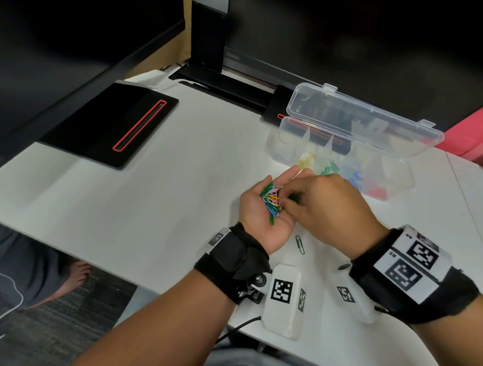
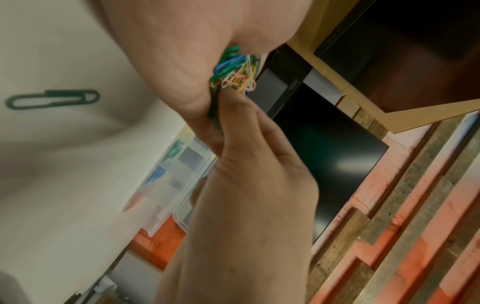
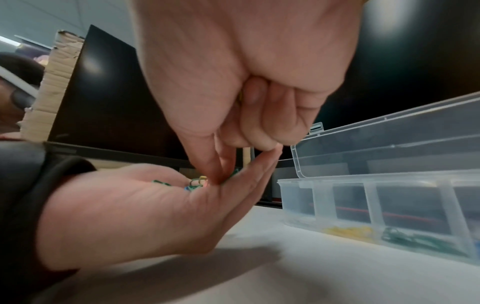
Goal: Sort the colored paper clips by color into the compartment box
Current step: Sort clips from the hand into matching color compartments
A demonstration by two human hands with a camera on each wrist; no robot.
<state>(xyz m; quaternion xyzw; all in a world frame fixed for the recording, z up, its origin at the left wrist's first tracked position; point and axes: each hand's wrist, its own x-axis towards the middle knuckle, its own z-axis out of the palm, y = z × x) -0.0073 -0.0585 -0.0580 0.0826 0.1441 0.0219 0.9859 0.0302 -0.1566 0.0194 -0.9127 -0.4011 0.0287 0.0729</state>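
now left hand (image 1: pixel 264 208) flat, palm up, cradling mixed clips (image 1: pixel 271 202); right hand (image 1: pixel 325 206) pinching into pile; compartment box (image 1: pixel 347 148) at 1 o'clock.

Looks like an office desk: a white counter (image 1: pixel 156 195) with a dark monitor (image 2: pixel 327 164) standing beyond the fingers on a flat black base (image 1: pixel 110 124). Grey carpet (image 1: pixel 71 313) below the counter's near edge.

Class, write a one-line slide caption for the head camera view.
Left hand cups mixed paper clips while the right hand picks among them beside the open compartment box.
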